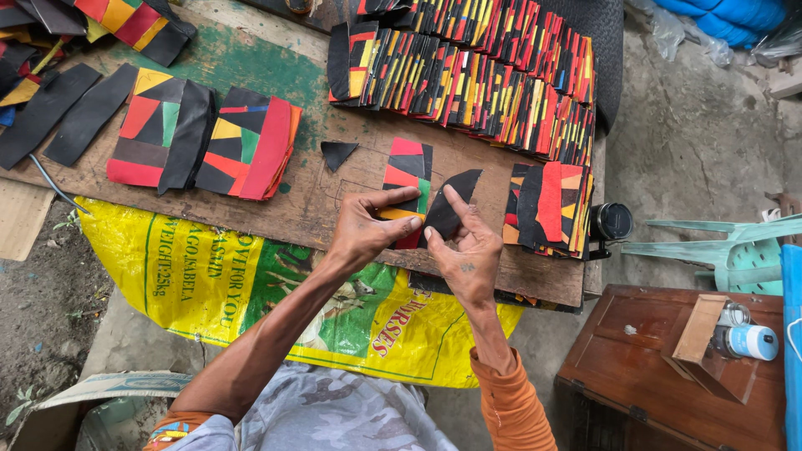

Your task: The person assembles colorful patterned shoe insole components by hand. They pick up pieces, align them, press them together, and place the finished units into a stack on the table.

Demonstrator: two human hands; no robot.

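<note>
Presently both hands work over a patchwork panel [407, 179] of red, black, yellow and green pieces lying flat on the worn wooden board [317, 200]; the panel serves as landmark. The right hand [464, 255], just right of the panel's lower half, pinches a curved black scrap [451, 205] between thumb and forefinger, its upper tip rising beside the panel's right edge. The left hand [361, 230] sits at the panel's lower left, forefinger stretched across the lower end, thumb tucked under; it seems to pin or lift that edge, though I cannot tell whether it grips.

Step in hand, as I judge: fitting the black scrap onto the panel. Placing it would call for the scrap's edge to meet a free field on the panel while the left hand keeps the panel from sliding.

Pose: both forearms come up from below, wrists converging, the right wrist bent inward, back of the hand up.

Left of the panel, apart from it, lies a small black triangle [337, 153]. Right of it, a stack of finished panels [547, 205]. Above it, long overlapping rows of finished pieces [468, 75]. Below the board's near edge hangs a yellow printed sack [209, 276].
</note>
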